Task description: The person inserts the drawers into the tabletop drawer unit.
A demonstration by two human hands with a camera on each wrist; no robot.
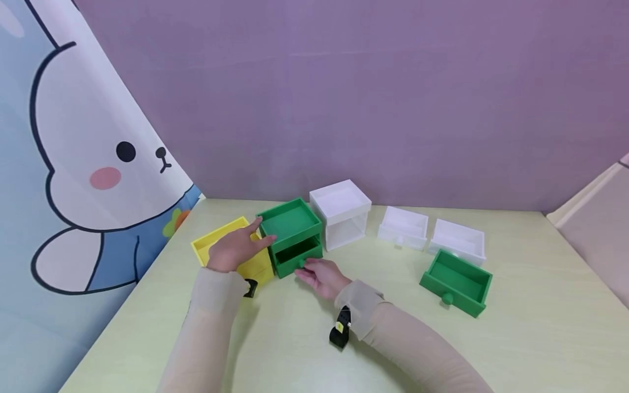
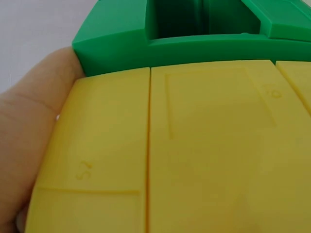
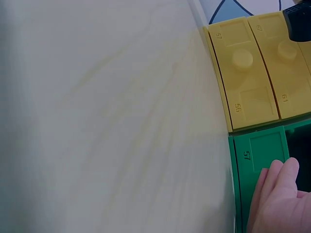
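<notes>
A green cabinet (image 1: 291,224) stands with its lower drawer (image 3: 262,150) in place and an open slot above it. My right hand (image 1: 323,277) is at that drawer's front, its thumb and fingers pinching the round knob (image 1: 301,263). Over the yellow cabinet (image 1: 257,266), directly left of the green one, my left hand (image 1: 237,248) reaches with thumb and forefinger spread to the green cabinet's left side. In the left wrist view, a finger lies along the yellow cabinet (image 2: 97,145) and meets the green edge (image 2: 112,56).
A white cabinet (image 1: 341,204) with an open front stands behind and right of the green one. Farther right lie two white drawers (image 1: 403,225) and a loose green drawer (image 1: 457,281). A purple cloth (image 1: 344,109) hangs behind the table.
</notes>
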